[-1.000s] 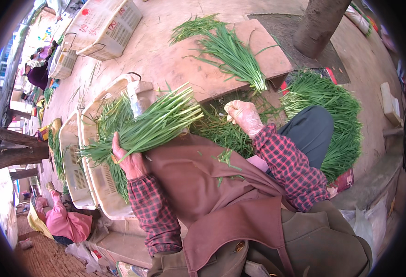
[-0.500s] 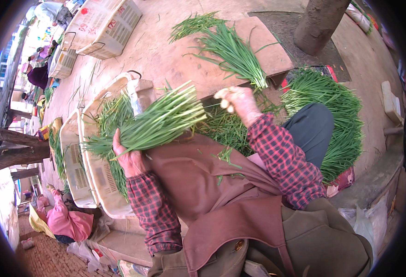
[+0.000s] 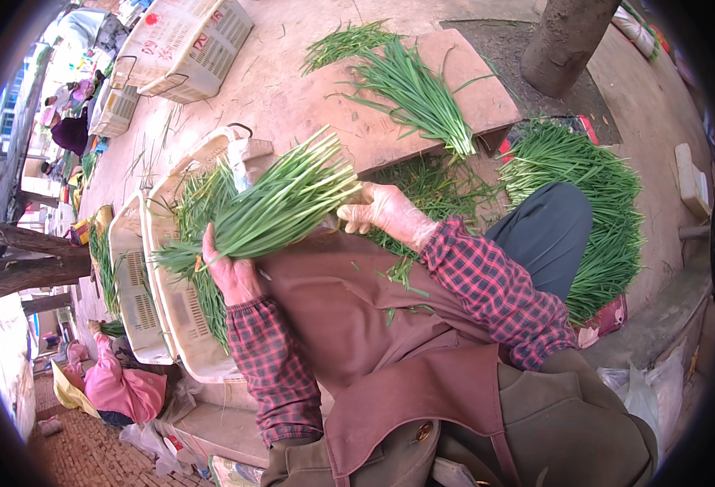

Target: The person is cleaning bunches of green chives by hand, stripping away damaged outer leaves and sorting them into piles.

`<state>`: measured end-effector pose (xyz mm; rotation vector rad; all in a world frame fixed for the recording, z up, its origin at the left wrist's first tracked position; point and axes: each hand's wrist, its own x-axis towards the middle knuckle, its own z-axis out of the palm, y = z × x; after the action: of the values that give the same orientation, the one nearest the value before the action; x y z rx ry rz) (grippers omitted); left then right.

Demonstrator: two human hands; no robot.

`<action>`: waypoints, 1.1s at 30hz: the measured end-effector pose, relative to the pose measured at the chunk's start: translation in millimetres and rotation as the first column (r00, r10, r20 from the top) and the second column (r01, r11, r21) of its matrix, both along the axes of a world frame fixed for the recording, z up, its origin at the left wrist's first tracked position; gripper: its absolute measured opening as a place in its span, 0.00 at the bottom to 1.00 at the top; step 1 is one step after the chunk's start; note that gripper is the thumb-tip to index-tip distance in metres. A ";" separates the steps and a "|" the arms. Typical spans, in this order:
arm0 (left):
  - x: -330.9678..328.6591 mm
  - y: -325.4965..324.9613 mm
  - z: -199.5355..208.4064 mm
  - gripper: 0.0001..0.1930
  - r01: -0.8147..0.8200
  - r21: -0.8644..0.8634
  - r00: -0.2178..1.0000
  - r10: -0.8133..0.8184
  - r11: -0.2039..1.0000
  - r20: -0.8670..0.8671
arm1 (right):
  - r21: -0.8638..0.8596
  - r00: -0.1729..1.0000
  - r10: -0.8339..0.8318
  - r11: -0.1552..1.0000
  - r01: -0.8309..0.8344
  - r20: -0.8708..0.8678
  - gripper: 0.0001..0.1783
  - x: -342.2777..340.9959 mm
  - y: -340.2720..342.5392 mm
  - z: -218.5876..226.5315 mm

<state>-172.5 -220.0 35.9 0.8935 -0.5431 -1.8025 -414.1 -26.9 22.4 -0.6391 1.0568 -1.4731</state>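
A thick bunch of garlic chives (image 3: 280,203) lies across my lap at the left, its pale cut ends pointing to the upper right. My left hand (image 3: 231,272) is wrapped round the leafy part from below. At the pale ends, the thumb and fingers of my right hand (image 3: 386,215) pinch together on the stalks; exactly how many they hold is hidden. Beyond them, a smaller bundle of chives (image 3: 422,97) rests on a low brown board (image 3: 333,114). Loose green trimmings (image 3: 438,191) are heaped below the board's near edge.
A large pile of chives (image 3: 609,227) lies right of my knee. White plastic crates (image 3: 191,325) stand at my left, with greens inside. More crates (image 3: 183,49) are stacked at the far left. A tree trunk (image 3: 564,45) rises at the far right. Someone in pink (image 3: 122,385) is at lower left.
My right hand has come down and left, from above the bunch to its pale cut ends. The bunch in my left hand has stayed nearly in place.
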 end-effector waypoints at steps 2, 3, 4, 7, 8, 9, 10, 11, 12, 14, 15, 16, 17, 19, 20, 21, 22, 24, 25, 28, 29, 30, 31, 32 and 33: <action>-1.2 -4.9 -11.7 0.16 -0.023 0.007 1.000 0.023 1.000 0.020 | 0.072 0.994 0.091 0.993 -0.095 0.053 0.16 -0.8 -7.1 -9.5; -1.8 -7.4 -14.2 0.16 -0.030 0.043 1.000 0.030 0.999 0.010 | 0.042 0.996 0.057 0.997 -0.060 0.075 0.15 0.8 -7.4 -12.0; -2.0 -9.7 -16.6 0.16 -0.037 0.078 0.999 0.037 0.996 0.000 | 0.012 0.995 0.023 1.000 -0.025 0.098 0.14 2.9 -7.0 -14.1; 4.7 -12.2 -22.7 0.15 -0.006 0.023 0.999 0.005 1.000 0.048 | -0.006 0.854 -0.104 0.992 0.125 0.509 0.13 -14.7 -1.3 -14.0; 9.7 -6.6 -24.3 0.15 0.041 -0.089 0.993 -0.030 0.995 0.117 | -0.076 0.830 -0.125 0.977 0.197 0.543 0.13 -29.7 4.3 -18.5; 11.9 -3.8 -19.3 0.15 0.052 -0.114 0.991 -0.037 0.992 0.132 | -0.144 0.801 -0.137 0.953 0.267 0.582 0.12 -43.1 10.6 -24.8; 11.5 -0.7 -15.7 0.16 0.067 -0.136 0.988 -0.047 0.988 0.145 | -0.045 0.925 -0.262 0.958 0.285 0.274 0.12 -54.9 18.0 -33.0; 11.4 2.2 -12.4 0.17 0.082 -0.158 0.986 -0.057 0.984 0.158 | 0.042 0.942 -0.328 0.942 0.332 -0.074 0.13 -65.5 24.0 -44.4; 6.3 1.6 -3.4 0.15 0.044 -0.063 0.995 -0.039 0.997 0.090 | 0.261 0.948 -0.081 0.951 0.165 -0.306 0.16 -69.9 24.1 -46.2; -3.2 -1.1 7.9 0.14 -0.012 0.134 0.999 0.017 0.991 -0.039 | 0.264 0.873 0.001 0.953 0.147 -0.489 0.21 -50.7 26.2 -53.8; 1.8 -1.4 7.9 0.15 -0.026 0.094 1.000 0.027 0.995 -0.008 | 0.292 0.882 0.083 0.954 0.063 -0.463 0.23 -41.1 19.4 -35.7; -1.4 -2.1 3.1 0.16 -0.022 0.062 1.000 0.022 0.998 0.013 | 0.213 0.963 -0.021 0.974 0.081 -0.269 0.22 -37.2 13.9 -32.1; -4.1 -3.0 -1.7 0.17 -0.018 0.029 0.999 0.017 0.999 0.034 | 0.122 0.978 -0.094 0.985 0.118 -0.188 0.23 -36.6 8.9 -25.1; -7.0 -10.8 -5.6 0.16 0.001 0.101 1.000 0.000 0.995 -0.017 | 0.009 0.988 -0.122 0.993 0.122 0.099 0.22 -31.8 0.7 -11.1; -7.2 -13.9 -7.4 0.16 0.012 0.136 0.999 -0.006 0.991 -0.043 | -0.037 0.982 -0.039 0.998 0.047 0.184 0.21 -30.1 -2.0 -11.9; -9.1 -14.0 -8.4 0.16 0.033 0.134 0.998 -0.024 0.990 -0.062 | -0.088 0.964 0.046 0.996 -0.024 0.261 0.20 -29.5 -3.7 -15.2; -10.6 -13.9 -9.4 0.15 0.053 0.132 0.996 -0.043 0.990 -0.081 | -0.101 0.947 0.061 0.994 -0.031 0.314 0.19 -29.1 -5.8 -20.8; -12.6 -13.4 -10.0 0.14 0.046 0.132 0.995 -0.034 0.990 -0.093 | -0.131 0.903 0.099 0.990 -0.049 0.418 0.16 -26.4 -11.8 -29.0; -12.1 -12.9 -11.3 0.14 0.074 0.127 0.991 -0.059 0.989 -0.118 | -0.146 0.875 0.121 0.987 -0.059 0.469 0.15 -25.3 -13.1 -28.5; -11.8 -11.3 -13.0 0.14 0.151 0.114 0.977 -0.130 0.982 -0.170 | -0.209 0.854 0.174 0.975 -0.078 0.490 0.20 -24.9 -5.0 -27.1; -12.5 -10.2 -13.5 0.14 0.140 0.108 0.981 -0.123 0.984 -0.150 | -0.195 0.851 0.181 0.976 -0.094 0.494 0.21 -24.3 -4.0 -27.1; -16.6 -6.8 -11.2 0.14 0.131 0.103 0.984 -0.117 0.986 -0.130 | -0.238 0.861 0.220 0.964 -0.119 0.459 0.25 -24.2 -1.5 -25.5; -19.5 -4.8 -9.0 0.15 0.122 0.098 0.988 -0.111 0.988 -0.111 | -0.239 0.861 0.231 0.962 -0.133 0.452 0.26 -25.3 -0.8 -24.1; -20.5 -4.8 -8.1 0.15 0.136 0.119 0.985 -0.121 0.983 -0.126 | -0.239 0.862 0.243 0.960 -0.147 0.446 0.27 -26.9 -0.6 -22.7; -20.6 -4.5 -6.8 0.15 0.138 0.108 0.985 -0.124 0.985 -0.123 | -0.242 0.860 0.259 0.956 -0.165 0.439 0.28 -28.0 -0.5 -20.2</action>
<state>-193.1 -224.5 29.1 0.8407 -0.4348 -2.0092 -442.2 -27.4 2.2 -0.4829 0.4521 -1.4464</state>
